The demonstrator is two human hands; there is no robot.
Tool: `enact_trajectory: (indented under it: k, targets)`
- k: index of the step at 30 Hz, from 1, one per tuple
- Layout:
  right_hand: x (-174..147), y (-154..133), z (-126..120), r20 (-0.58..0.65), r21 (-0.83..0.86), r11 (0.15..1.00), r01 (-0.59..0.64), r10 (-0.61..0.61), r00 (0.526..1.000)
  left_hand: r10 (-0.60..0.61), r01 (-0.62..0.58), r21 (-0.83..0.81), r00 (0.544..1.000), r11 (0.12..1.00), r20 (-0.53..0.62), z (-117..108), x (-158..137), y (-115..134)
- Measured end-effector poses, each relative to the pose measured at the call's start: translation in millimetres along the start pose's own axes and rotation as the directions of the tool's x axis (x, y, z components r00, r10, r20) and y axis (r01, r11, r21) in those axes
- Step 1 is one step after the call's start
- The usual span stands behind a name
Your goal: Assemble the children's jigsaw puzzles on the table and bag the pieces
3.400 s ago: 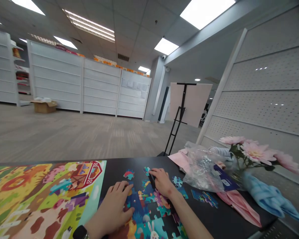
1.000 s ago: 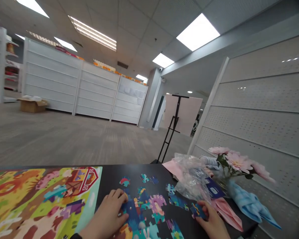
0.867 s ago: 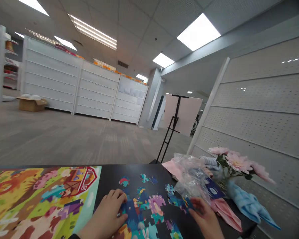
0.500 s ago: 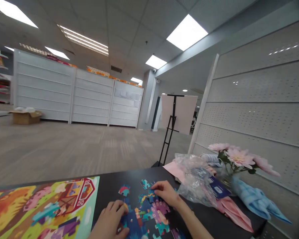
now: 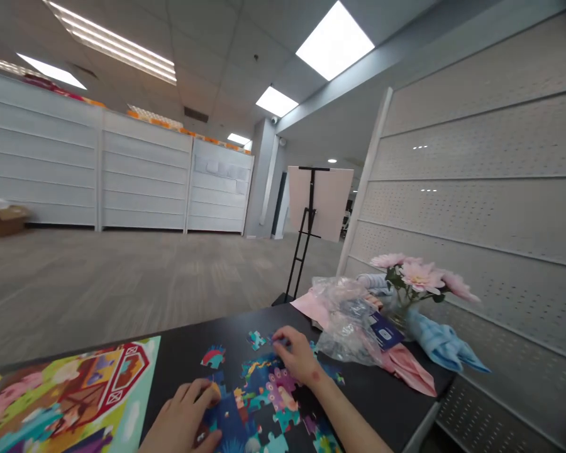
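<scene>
The left hand [image 5: 188, 412] lies palm-down; the right hand [image 5: 296, 357], curled, extends farther forward.

Decent lane on the left, right side's kinda jammed
There's bare black table [image 5: 170, 362] between the farm picture [image 5: 70, 399] and the left hand [image 5: 183, 415], plus another strip along the far edge, behind the loose red piece [image 5: 214, 357] and loose teal piece [image 5: 256, 340]. Coming in low from the right over the joined puzzle [image 5: 231, 412], you'd hit the right hand [image 5: 296, 357] and its forearm [image 5: 344, 412], slanting across. Right of that there's a bare patch, but farther back the plastic bag [image 5: 346, 330], pink cloth [image 5: 408, 370] and flowers [image 5: 419, 277] block things. Air above both hands is open.
</scene>
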State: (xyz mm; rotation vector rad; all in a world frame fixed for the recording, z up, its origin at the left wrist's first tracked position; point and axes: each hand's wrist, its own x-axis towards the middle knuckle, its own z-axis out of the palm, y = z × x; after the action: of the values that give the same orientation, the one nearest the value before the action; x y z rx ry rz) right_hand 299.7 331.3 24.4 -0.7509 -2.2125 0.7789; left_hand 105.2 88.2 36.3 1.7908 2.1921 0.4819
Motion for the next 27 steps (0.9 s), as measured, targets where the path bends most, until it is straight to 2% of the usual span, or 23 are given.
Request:
enact_trajectory:
  k: [3, 5, 8, 11, 15, 19, 23, 27]
  targets:
    - [-8.6, 18.8, -29.9, -0.18, 0.018, 0.995, -0.098, 0.1, 0.979, 0.017, -0.017, 0.0, 1.0, 1.0, -0.012, 5.8, 4.0, -7.4]
    - [-17.4, 37.9, -56.2, -0.242, 0.022, 0.984, -0.179, 0.179, 0.954, 0.02, -0.02, -0.003, 1.0, 1.0, -0.009, 8.2, 5.0, -9.8]
    - [-29.2, 63.3, -94.4, -0.282, -0.008, 0.96, -0.279, 0.265, 0.922, 0.019, -0.019, 0.007, 1.0, 1.0, -0.016, 9.0, 3.8, -9.2]
    - [-37.8, 70.4, -118.6, -0.245, -0.07, 0.952, -0.297, 0.272, 0.931, 0.016, -0.015, 0.011, 0.999, 1.0, -0.032, 7.2, 1.3, -7.2]
    - [-53.9, 54.2, -122.3, -0.084, -0.171, 0.96, -0.223, 0.211, 0.974, 0.019, -0.019, -0.013, 0.999, 1.0, -0.03, 3.6, -0.5, -5.4]
    - [-72.5, 40.4, -114.5, 0.032, -0.246, 0.953, -0.179, 0.192, 0.981, 0.013, -0.014, -0.009, 1.0, 1.0, -0.025, 0.8, -0.7, -3.0]
    - [-77.2, 41.2, -117.0, 0.05, -0.261, 0.936, -0.236, 0.257, 0.965, 0.019, -0.019, -0.005, 1.0, 1.0, -0.021, -0.5, -1.8, -1.2]
    - [-63.6, 37.5, -124.9, 0.009, -0.184, 0.936, -0.301, 0.308, 0.951, 0.007, -0.007, -0.016, 1.0, 1.0, -0.013, -2.1, -3.9, 1.0]
